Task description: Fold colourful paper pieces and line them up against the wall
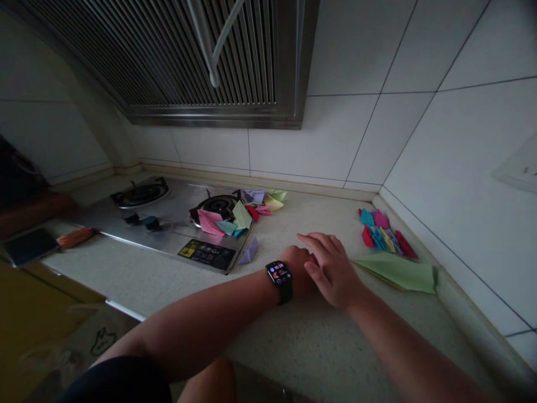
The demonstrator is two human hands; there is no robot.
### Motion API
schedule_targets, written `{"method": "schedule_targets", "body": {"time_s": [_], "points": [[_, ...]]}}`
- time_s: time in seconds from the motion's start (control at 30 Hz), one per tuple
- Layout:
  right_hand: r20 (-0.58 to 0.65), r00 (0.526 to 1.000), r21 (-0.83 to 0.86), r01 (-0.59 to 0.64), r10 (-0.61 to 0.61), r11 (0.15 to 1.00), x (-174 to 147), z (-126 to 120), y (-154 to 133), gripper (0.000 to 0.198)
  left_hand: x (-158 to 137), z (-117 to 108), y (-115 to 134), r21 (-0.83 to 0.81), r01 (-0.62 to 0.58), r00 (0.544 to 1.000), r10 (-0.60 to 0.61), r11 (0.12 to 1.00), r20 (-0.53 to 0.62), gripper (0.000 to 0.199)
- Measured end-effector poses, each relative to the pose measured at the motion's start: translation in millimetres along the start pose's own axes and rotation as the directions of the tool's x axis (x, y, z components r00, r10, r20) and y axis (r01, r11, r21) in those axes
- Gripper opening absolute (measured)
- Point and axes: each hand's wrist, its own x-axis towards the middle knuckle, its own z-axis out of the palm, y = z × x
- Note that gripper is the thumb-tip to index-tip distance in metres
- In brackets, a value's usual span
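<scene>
My left hand (297, 260) rests over the counter, a black smartwatch (278, 273) with a lit screen on its wrist. Its fingers are mostly hidden behind my right hand (331, 271), which lies across it with the fingers stretched out and no object in them. Just left of my hands stands a small lavender folded paper piece (249, 251). A long pale green folded paper (398, 271) lies to the right of my right hand. Behind it sits a cluster of small bright folded papers (380, 229) in red, blue, pink and yellow.
Several pastel folded papers (241, 215) lie on and beside the right burner of the gas stove (170, 238). A range hood (235, 115) hangs above. Tiled walls (465, 184) border the counter. A dark flat rectangular thing (31, 247) is at far left.
</scene>
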Motion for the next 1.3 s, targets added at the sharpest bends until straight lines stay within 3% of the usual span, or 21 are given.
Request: {"method": "schedule_targets", "body": {"time_s": [0.1, 0.17, 0.3, 0.4, 0.5, 0.57, 0.8, 0.93, 1.3], "points": [[-0.087, 0.996, 0.016, -0.031, 0.033, 0.999, -0.3, 1.5, 13.9, 0.050, -6.0, -21.0, -4.6, 0.215, 0.030, 0.998, -0.043, 0.976, 0.053, 0.021], [-0.133, 0.989, 0.026, -0.059, 0.062, 0.998, -0.2, 3.1, 21.5, 0.045, -14.4, -38.2, -14.4, 0.316, 0.107, 0.994, -0.112, 0.943, -0.001, 0.024], [-0.167, 0.981, 0.034, -0.099, 0.103, 0.995, 0.6, 7.5, 30.7, 0.037, -40.5, -71.3, -53.9, 0.339, 0.273, 0.961, -0.242, 0.900, -0.133, 0.025], [-0.168, 0.980, 0.040, -0.098, 0.103, 0.994, 1.6, 10.3, 33.3, 0.033, -59.0, -90.7, -91.0, 0.249, 0.451, 0.884, -0.391, 0.857, -0.257, 0.023], [-0.181, 0.978, 0.057, -0.099, 0.108, 0.993, 2.8, 11.9, 34.5, 0.031, -70.1, -100.7, -119.7, 0.189, 0.612, 0.762, -0.509, 0.768, -0.400, 0.024], [-0.192, 0.974, 0.074, -0.106, 0.119, 0.992, 3.4, 12.5, 34.9, 0.030, -73.7, -100.8, -131.9, 0.172, 0.689, 0.696, -0.576, 0.704, -0.430, 0.026], [-0.187, 0.973, 0.112, -0.112, 0.132, 0.987, 3.5, 13.2, 36.4, 0.029, -78.0, -87.8, -156.4, 0.057, 0.774, 0.602, -0.704, 0.631, -0.376, 0.033], [-0.191, 0.972, 0.120, -0.115, 0.137, 0.986, 3.2, 13.2, 37.2, 0.030, -80.0, -85.4, -165.4, 0.003, 0.782, 0.581, -0.727, 0.624, -0.365, 0.036], [-0.171, 0.974, 0.170, -0.119, 0.149, 0.978, 3.5, 13.1, 34.3, 0.030, -79.4, -83.3, -169.1, -0.075, 0.720, 0.620, -0.688, 0.690, -0.378, 0.025]]}}
